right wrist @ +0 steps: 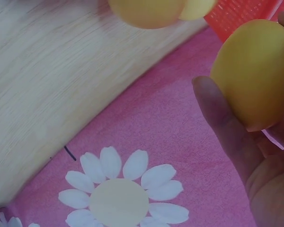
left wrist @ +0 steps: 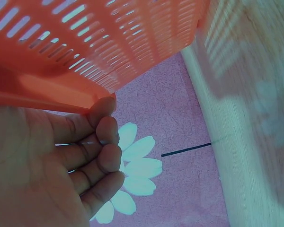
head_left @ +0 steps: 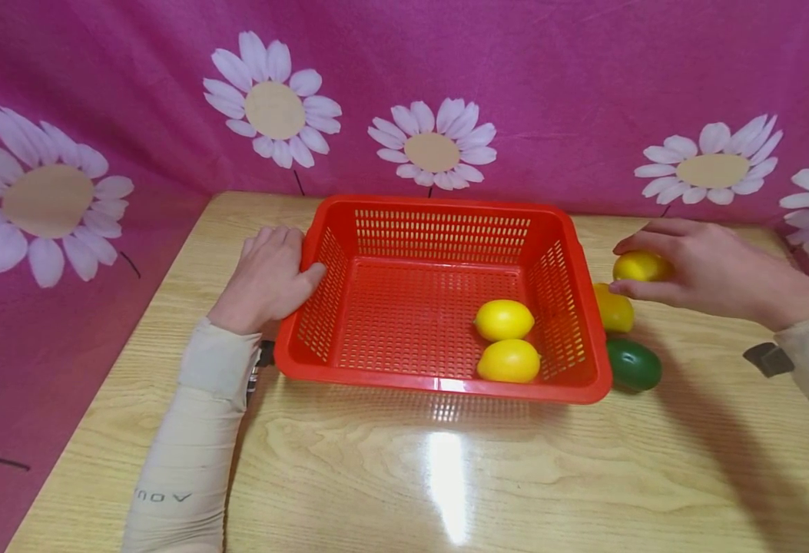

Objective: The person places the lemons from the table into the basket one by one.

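Pink cloth [head_left: 542, 61] with big white flowers [head_left: 432, 152] hangs behind a pale wood table [head_left: 376, 476], and a bright patch of light shines on the wood. On the table I see a red basket [head_left: 376, 381] with lots of little holes in it. Two lemons [head_left: 504, 320] sit inside, one in front of the other, near the right wall. The person's left hand [head_left: 266, 278] is on the left side of the basket, with the thumb over the rim and the fingers on the outside, so that grip is clamped on the rim. Out past the right side, the right hand [head_left: 704, 265] has a yellow lemon [head_left: 642, 266] pinched between thumb and fingers. That lemon is up off the wood and outside the basket. Below it, a yellow fruit [head_left: 615, 309] and a green fruit [head_left: 635, 365] lie right by the basket's right wall; I can't tell if they touch it. To me, this looks like the carrying part: the lemon is picked up but not yet over the rim. I think the next move needs the right hand to go up and left, high enough to miss the edge, then low before it lets go, so the lemon doesn't bump the other two.
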`<state>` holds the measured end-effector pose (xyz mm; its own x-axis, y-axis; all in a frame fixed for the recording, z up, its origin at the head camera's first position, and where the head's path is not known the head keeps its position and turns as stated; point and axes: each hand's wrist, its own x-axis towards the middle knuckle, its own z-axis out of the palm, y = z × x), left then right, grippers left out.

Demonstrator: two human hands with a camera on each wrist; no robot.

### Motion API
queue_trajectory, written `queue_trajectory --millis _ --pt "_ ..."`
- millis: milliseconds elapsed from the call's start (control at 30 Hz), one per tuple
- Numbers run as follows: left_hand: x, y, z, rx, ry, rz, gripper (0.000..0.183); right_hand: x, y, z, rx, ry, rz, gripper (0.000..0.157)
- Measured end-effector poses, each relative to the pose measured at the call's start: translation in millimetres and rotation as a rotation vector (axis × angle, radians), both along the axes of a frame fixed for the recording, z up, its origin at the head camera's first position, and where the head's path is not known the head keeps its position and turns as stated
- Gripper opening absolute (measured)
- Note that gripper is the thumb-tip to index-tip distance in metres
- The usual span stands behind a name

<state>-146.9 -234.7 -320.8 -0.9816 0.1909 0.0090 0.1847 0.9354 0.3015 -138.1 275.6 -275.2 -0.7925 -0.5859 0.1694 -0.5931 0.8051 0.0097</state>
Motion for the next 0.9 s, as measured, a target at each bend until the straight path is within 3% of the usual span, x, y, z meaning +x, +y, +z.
queue_trajectory --millis 267,900 --pt "-0.1 0 0.8 0.005 -0.004 -0.001 0.035 -0.6 -8 3.1 0.03 -0.068 -0.065 0.052" --pt "-0.5 -1 -0.3 -0.003 -0.009 -0.002 0.035 -8.0 -21 6.0 -0.059 0.002 0.04 0.054"
